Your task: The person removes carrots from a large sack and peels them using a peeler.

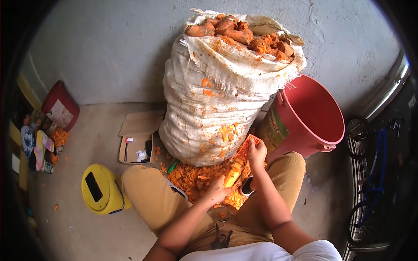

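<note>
Grey wall behind, the left hand clasps a yellow vegetable piece, long axis toward one o'clock and the orange tool clamped in the right hand.

Vegetable piece: elongated, chunky, bright yellow-orange, no skin visible on the side facing up. Exact kind unclear. Lower end gripped in left hand, upper end free. Held off the floor, tilted, long axis running lower left to upper right in view.

Slotted plastic tool: orange, flat, ribbed or slotted face. Held in right hand, fingers over part of it, so full outline hidden. Sits above and just right of the piece, in front of the sack. Contact between the two: can't tell. Both over orange shavings.
</note>
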### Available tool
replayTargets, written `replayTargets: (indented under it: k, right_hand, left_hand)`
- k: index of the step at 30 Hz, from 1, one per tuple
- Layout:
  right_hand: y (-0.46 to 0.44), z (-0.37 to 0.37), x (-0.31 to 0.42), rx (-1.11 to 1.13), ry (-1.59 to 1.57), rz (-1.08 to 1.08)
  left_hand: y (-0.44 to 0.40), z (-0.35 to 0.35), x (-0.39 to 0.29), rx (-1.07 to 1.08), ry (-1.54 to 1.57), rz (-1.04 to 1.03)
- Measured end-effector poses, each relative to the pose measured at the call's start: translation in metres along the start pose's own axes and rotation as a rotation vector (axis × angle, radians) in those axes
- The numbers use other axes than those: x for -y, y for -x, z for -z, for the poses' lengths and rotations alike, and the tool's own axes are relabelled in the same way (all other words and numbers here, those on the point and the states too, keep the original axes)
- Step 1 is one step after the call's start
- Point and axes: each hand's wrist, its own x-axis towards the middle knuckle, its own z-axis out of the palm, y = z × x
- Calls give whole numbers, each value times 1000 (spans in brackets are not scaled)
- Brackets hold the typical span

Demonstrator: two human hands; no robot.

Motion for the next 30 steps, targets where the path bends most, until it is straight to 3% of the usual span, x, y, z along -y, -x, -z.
replayTargets:
  k: [1,3,4,8,10,12,15,18,20,23,26,28,30]
  right_hand:
    - [-12,-4,-24,-169,4,181]
    - [-69,18,-85,-150,-406,-119]
    - [-77,26,-64,-326,-471,-106]
    - [-32,38,7,49,-281,5]
    - [-4,25,13,174,-481,-204]
    - [21,19,28,273,-563,-225]
    - [31,7,28,318,-424,-100]
    - [40,-3,19,315,-265,4]
    - [40,-2,19,306,-66,119]
    - [42,3,26,273,1,170]
    - [17,10,25,9,-50,251]
    - [-29,21,-14,-175,-35,219]
    - [-52,46,1,-310,-323,-151]
  left_hand:
    - [6,3,-5,29,-14,13]
    - [16,9,-9,69,-7,53]
    - [22,12,-8,83,9,82]
    - [3,-2,29,24,266,95]
    - [5,1,13,45,372,96]
    - [13,5,4,87,452,101]
    - [11,1,10,10,459,8]
    - [11,1,1,81,459,99]
    - [8,-3,7,62,395,30]
    - [6,-7,17,81,322,23]
    - [20,-12,13,33,58,-7]
    - [34,-12,2,34,-80,-74]
    - [36,-12,1,64,-110,-128]
